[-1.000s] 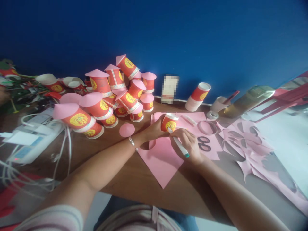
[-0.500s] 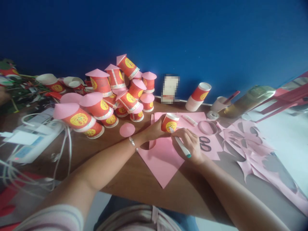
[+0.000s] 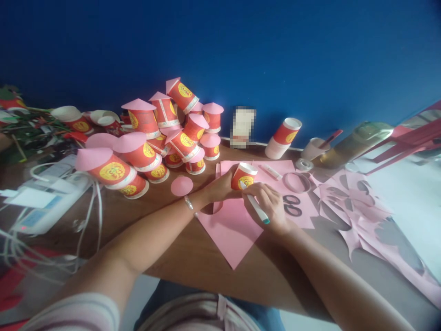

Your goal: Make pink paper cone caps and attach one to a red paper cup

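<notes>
Red cup (image 3: 244, 177): one, tilted, white end up, between the two hands above the pink sheets; what it contains, cannot tell.
Left hand (image 3: 224, 185): closed around the cup's left side.
Right hand (image 3: 269, 202): fingers pinching the marker, just beside the cup's right side.
Marker (image 3: 257, 208): one, white with a green end, tip at the cup's yellow emblem (image 3: 246, 181).
Pink sheets (image 3: 236, 239): several, overlapping under the hands; exact number unclear.
Power strip (image 3: 48, 202): one, at far left, with white cords.
Scissors (image 3: 292, 205): one pair, two dark handle loops showing, right of the right hand.
Pink cone (image 3: 182, 186): one loose, beyond the left wrist.
White tube (image 3: 272, 172): one, on the pink paper.
Rings: one large (image 3: 286, 181), one small tape roll (image 3: 304, 165) behind it.
Paper scraps (image 3: 358, 207): a heap at right, too tangled to count.
Cone-topped cups (image 3: 112, 172): at least ten, piled at left.
White cup (image 3: 312, 151): one, holding one red stick-like item (image 3: 331, 139).
Bottle (image 3: 349, 148): one, slanted, holding something yellowish.
Cup stack (image 3: 282, 138): one, red above white, leaning near the blue wall (image 3: 275, 55).
</notes>
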`<state>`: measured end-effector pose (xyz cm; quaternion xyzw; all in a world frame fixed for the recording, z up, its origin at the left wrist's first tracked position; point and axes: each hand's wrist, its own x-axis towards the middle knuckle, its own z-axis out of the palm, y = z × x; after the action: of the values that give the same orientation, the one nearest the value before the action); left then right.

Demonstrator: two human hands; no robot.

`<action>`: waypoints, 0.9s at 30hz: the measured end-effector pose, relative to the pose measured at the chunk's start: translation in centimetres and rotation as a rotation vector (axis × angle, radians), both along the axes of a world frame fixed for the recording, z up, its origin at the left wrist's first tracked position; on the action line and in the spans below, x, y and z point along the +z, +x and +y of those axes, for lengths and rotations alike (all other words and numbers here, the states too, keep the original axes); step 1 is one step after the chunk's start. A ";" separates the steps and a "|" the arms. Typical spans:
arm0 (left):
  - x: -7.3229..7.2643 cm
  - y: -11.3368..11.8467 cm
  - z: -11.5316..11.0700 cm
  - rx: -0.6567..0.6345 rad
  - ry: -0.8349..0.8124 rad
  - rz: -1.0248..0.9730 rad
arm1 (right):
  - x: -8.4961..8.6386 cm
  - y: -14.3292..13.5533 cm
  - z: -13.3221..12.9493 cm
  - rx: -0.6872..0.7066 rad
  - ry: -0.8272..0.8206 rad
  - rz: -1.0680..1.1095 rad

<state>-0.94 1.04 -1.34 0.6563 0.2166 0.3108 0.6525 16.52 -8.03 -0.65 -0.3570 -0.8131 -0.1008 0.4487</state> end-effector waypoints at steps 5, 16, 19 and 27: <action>-0.3 0.0 0.1 0.050 0.090 0.102 | -0.4 0.2 -0.2 0.054 -0.006 0.035; 0.6 -0.2 -0.1 0.058 -0.074 0.021 | -0.9 1.2 -0.1 0.024 -0.021 0.023; 0.7 -0.3 -0.1 0.096 -0.122 0.016 | -0.7 1.4 0.1 -0.034 -0.030 0.047; 0.1 0.1 0.0 -0.024 -0.277 -0.140 | -2.2 1.8 1.6 -0.211 -0.234 0.267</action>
<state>-0.83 1.03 -1.26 0.5394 0.2035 0.3151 0.7539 18.28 -6.45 -2.89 -0.5003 -0.7106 -0.0039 0.4946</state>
